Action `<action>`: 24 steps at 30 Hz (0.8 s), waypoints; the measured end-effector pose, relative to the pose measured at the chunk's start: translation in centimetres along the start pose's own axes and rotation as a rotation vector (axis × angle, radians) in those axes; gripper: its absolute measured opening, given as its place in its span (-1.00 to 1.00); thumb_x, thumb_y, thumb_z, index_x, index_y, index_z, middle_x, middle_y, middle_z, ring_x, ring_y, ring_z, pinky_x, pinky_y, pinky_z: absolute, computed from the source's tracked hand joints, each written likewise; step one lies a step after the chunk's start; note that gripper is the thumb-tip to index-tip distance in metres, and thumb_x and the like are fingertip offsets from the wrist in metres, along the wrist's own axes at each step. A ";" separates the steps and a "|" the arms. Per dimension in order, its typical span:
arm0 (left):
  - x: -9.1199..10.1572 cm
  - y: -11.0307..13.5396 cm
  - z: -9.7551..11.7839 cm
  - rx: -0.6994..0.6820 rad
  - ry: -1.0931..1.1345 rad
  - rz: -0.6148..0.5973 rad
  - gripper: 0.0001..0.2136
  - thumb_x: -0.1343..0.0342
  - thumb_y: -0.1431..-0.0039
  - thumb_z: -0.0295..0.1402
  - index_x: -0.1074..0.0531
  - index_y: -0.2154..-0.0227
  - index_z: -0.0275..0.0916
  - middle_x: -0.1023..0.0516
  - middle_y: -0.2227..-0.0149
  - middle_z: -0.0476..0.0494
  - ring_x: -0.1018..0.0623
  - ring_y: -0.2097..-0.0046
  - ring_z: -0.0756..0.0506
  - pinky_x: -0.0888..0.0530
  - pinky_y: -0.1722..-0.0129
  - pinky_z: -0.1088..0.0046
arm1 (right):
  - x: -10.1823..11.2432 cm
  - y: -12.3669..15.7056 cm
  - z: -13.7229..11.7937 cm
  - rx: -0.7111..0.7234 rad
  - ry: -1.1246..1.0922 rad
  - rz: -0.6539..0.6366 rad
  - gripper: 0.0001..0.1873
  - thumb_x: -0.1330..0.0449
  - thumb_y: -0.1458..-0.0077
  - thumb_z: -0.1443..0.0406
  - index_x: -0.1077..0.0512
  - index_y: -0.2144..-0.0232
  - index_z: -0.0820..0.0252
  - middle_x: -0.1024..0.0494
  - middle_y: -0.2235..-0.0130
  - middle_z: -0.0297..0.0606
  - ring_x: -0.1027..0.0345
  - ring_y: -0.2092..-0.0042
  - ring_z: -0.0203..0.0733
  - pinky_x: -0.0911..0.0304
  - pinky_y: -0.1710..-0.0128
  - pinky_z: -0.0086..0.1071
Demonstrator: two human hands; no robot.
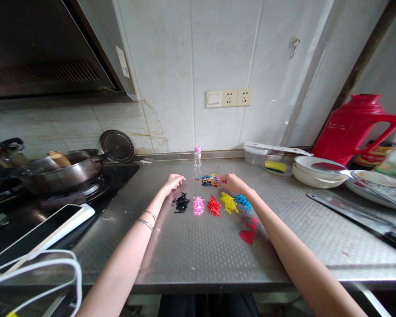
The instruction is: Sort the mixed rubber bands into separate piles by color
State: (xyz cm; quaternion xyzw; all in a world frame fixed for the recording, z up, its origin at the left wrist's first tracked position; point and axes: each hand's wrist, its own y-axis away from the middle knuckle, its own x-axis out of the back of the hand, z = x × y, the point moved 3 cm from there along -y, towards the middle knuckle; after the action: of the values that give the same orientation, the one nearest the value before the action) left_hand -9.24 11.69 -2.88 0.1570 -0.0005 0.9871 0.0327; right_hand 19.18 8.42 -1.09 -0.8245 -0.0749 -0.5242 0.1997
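Small rubber bands lie on the steel counter in separate piles: black [181,203], pink [198,205], red [214,205], yellow [229,202] and blue [243,204]. Behind them is a mixed-colour pile of rubber bands [210,179]. My left hand [174,181] hovers just behind the black pile, fingers bent together and pointing right; anything in them is too small to see. At the right edge of the mixed pile, my right hand [231,182] has its fingers curled in a pinch, and its fingertips are partly hidden. My right wrist is just behind the blue pile.
A small clear bottle with a pink cap [197,156] stands behind the mixed pile. Red scraps [248,233] lie nearer me. On the left are a phone [36,237], white cable and a pan [59,169] on the stove; on the right, bowls [317,176], a knife [353,211] and a red thermos [350,127].
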 end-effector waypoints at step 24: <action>-0.3 -0.1 -0.3 -0.022 -0.134 0.066 -0.79 -0.01 0.11 -0.31 -0.45 0.50 -0.34 -0.23 0.67 0.07 -0.09 0.69 0.15 0.06 0.70 0.60 | 0.1 0.4 -1.4 -0.055 0.104 0.051 -0.70 -0.03 -0.01 0.12 -0.49 0.36 0.09 -0.52 0.37 -0.27 -0.32 0.36 -0.28 -0.05 0.47 -0.53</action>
State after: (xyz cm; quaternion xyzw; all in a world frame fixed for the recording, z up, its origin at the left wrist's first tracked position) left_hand -9.04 11.74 -3.26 0.2224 -0.0188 0.9748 0.0020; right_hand 18.22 7.48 -0.61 -0.8030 -0.0290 -0.5628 0.1938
